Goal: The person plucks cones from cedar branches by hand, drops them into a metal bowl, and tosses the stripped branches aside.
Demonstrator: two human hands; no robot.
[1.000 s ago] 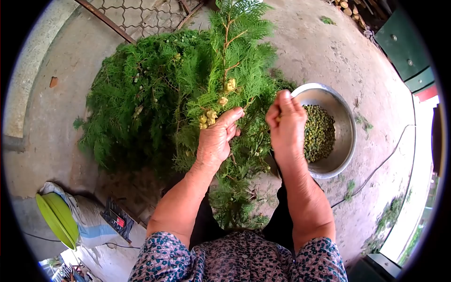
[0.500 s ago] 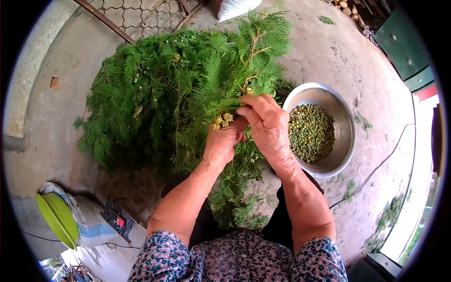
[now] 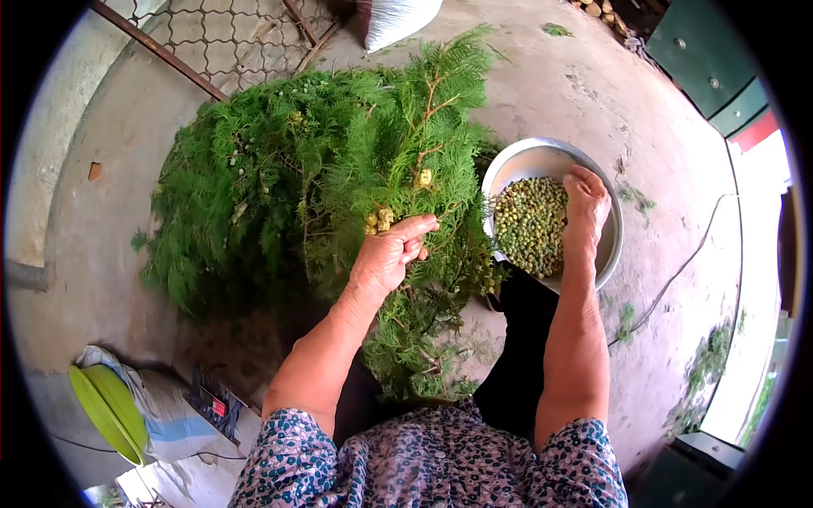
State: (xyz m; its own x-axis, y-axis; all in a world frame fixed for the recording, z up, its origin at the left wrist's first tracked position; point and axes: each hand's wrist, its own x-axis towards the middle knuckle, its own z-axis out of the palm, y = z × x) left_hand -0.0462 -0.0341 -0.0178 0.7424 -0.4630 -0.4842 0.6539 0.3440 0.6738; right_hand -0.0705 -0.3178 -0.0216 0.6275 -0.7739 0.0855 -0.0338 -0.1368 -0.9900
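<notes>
My left hand is closed around a green conifer branch, whose brown stem rises beyond my fingers. Pale yellow opened cones sit just above that hand, and another yellow cone hangs higher on the same branch. Over the right part of a metal bowl is my right hand, its fingers curled in; what they hold, if anything, is hidden. Small green and brownish seed cones cover the bowl's bottom.
A big heap of conifer branches lies on the concrete floor left of the bowl. A metal grid and a white sack are beyond it. At lower left stands a lime-green basin. A cable runs along the right.
My right hand has left the branch beside my left hand and moved right, over the bowl. The left hand keeps its grip on the branch. The whole view has shifted slightly.
</notes>
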